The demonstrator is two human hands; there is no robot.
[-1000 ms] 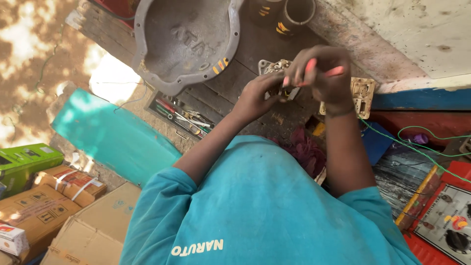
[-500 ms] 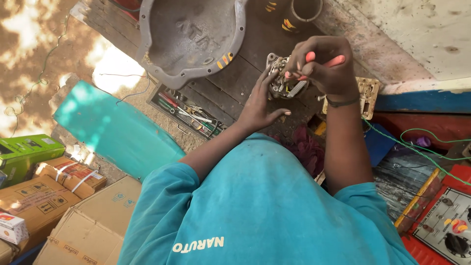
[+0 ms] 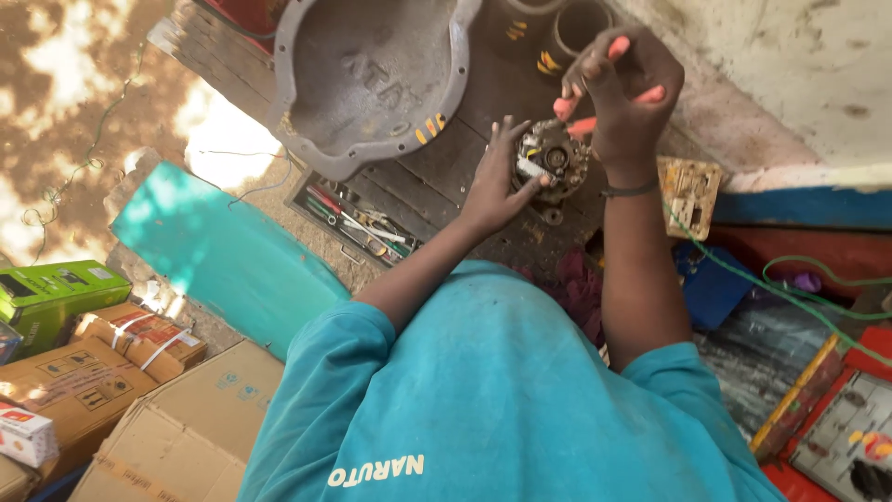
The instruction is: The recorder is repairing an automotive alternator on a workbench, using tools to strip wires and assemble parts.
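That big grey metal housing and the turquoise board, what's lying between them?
In the head view, an open tool tray of screwdrivers and pliers lies between the grey metal housing and the turquoise board.
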